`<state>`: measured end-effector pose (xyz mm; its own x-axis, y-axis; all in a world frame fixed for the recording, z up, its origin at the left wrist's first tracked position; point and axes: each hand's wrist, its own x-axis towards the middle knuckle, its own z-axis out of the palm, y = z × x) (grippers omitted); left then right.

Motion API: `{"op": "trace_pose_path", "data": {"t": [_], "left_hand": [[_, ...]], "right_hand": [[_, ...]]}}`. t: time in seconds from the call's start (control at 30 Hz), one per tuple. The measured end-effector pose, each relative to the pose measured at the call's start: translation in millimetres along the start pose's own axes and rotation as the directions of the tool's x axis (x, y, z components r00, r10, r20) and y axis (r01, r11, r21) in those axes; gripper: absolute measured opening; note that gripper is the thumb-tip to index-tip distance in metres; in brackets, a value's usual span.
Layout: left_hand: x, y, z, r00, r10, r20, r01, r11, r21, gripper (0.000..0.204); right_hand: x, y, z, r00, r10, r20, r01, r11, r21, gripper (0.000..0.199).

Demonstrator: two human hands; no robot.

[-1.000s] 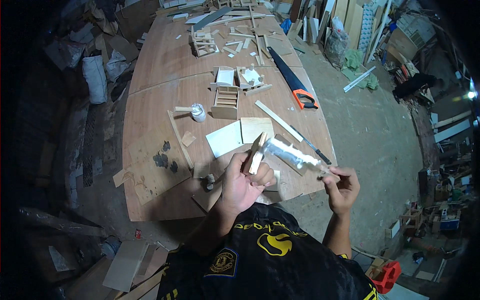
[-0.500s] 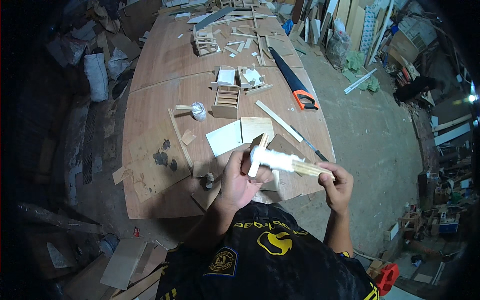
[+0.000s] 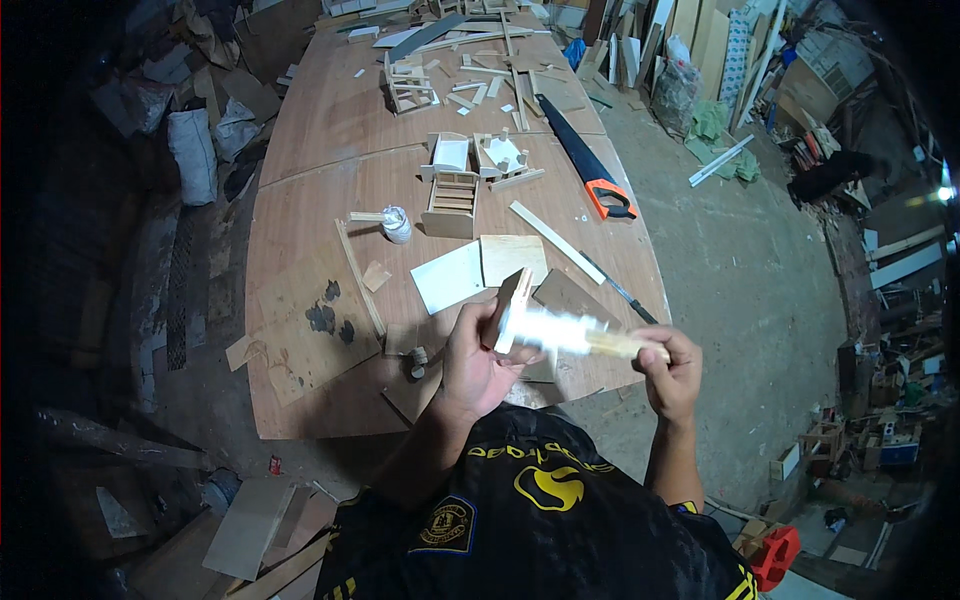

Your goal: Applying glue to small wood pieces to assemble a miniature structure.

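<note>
gripping a wooden piece (image 3: 510,310) in the left hand (image 3: 472,368), above the near end of the surface (image 3: 330,180). pinching a white-coated stick (image 3: 572,334) in the right hand (image 3: 674,378), at four o'clock from the piece. pointing the coated end toward nine, too blurred to tell contact. from the piece, at ten o'clock, a white-smeared jar (image 3: 397,226); at one, a saw (image 3: 570,145).

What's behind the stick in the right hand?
Behind the stick, part of a brown board shows on the table; whatever the stick's white stretch covers cannot be seen.
</note>
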<state>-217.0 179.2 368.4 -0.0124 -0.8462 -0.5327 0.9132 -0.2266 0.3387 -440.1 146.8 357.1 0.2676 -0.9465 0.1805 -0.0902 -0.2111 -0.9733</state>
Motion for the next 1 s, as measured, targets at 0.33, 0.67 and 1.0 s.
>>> {"op": "trace_pose_path", "data": {"t": [0.33, 0.67, 1.0], "left_hand": [[23, -8, -39, 0.787, 0.009, 0.617, 0.008, 1.0, -0.024, 0.031], [20, -6, -34, 0.806, -0.022, 0.591, 0.043, 0.999, -0.021, 0.031], [16, -7, -29, 0.819, -0.047, 0.572, 0.046, 0.999, 0.015, 0.035]], "right_hand": [[1, 5, -9, 0.999, 0.032, 0.038, -0.04, 0.972, 0.233, 0.021], [4, 5, -7, 0.994, 0.089, -0.057, -0.08, 0.984, 0.156, 0.022], [4, -8, 13, 0.99, -0.137, -0.038, 0.133, 0.987, -0.091, 0.022]]}}
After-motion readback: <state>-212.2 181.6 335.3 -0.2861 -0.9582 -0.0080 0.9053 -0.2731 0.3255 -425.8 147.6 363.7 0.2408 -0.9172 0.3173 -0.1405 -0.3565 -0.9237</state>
